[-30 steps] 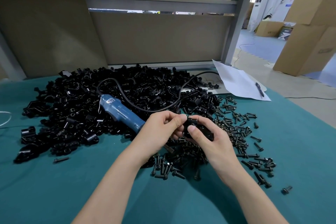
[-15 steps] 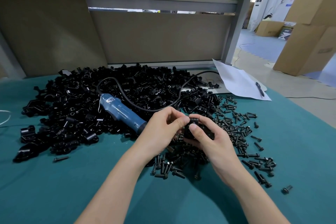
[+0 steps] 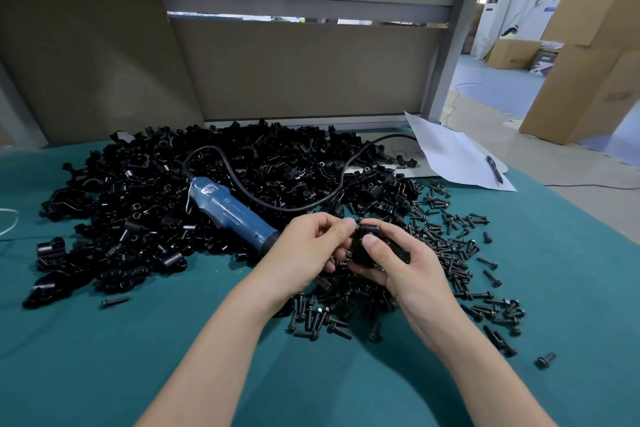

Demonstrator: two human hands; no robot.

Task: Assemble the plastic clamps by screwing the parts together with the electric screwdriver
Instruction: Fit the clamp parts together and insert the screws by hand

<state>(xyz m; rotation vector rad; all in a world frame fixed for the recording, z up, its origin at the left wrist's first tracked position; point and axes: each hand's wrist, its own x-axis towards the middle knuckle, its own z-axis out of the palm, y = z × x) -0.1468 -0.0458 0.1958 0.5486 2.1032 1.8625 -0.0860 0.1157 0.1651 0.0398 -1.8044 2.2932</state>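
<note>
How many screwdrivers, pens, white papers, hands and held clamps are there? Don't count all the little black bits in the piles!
Blue electric screwdriver: 1
Pen: 1
White paper: 1
Hands: 2 (left hand, right hand)
Black clamp in the hands: 1
Total: 6

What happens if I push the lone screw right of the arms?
The lone screw probably rolls in a curve, since its head looks wider than its shank. The teal cloth likely slows it quickly. Probably light too, being small.
</note>
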